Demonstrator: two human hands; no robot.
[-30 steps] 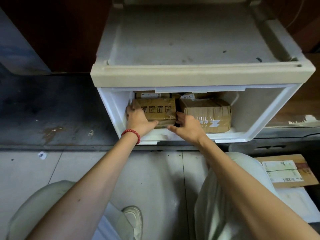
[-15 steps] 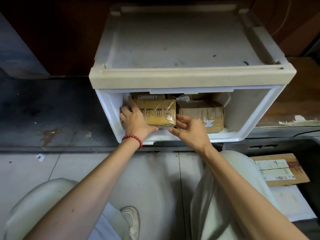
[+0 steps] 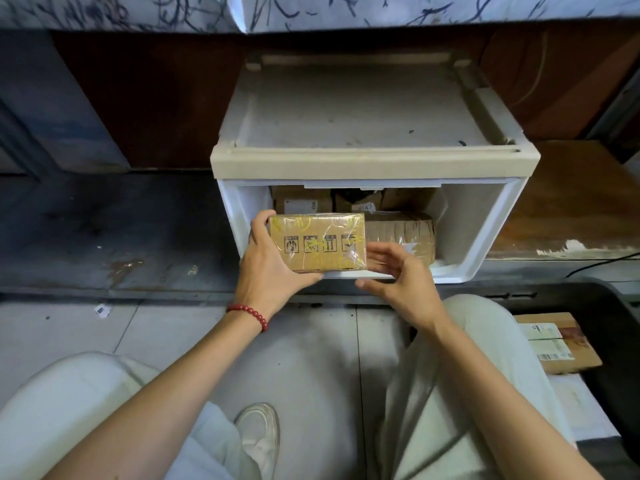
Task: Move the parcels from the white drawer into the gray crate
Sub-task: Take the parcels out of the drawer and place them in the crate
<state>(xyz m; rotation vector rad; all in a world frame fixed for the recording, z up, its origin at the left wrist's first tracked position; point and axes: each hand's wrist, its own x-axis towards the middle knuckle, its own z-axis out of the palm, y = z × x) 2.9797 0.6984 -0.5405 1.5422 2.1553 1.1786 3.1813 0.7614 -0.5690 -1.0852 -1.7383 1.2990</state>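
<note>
The white drawer [image 3: 485,233] stands open on a dark ledge ahead of me. My left hand [image 3: 268,261] grips a small taped cardboard parcel [image 3: 320,242] by its left end and underside, holding it just in front of the drawer's mouth. My right hand [image 3: 398,282] hovers at the parcel's lower right corner, fingers spread, fingertips at its edge. Inside the drawer a tape-wrapped parcel [image 3: 403,233] lies to the right, with further parcels [image 3: 301,200] in shadow behind. The gray crate [image 3: 620,323] sits at the right edge, with a labelled parcel [image 3: 554,341] inside.
My knees in pale trousers and a white shoe [image 3: 259,434] fill the lower view over a tiled floor [image 3: 156,327]. A white flat item [image 3: 578,407] lies in the crate below the labelled parcel. A brown wooden surface [image 3: 568,209] lies right of the drawer.
The small parcel has come out of the drawer into my left hand, toward me. My right hand has slipped off its side to hover at its corner. The camera has pulled back.
</note>
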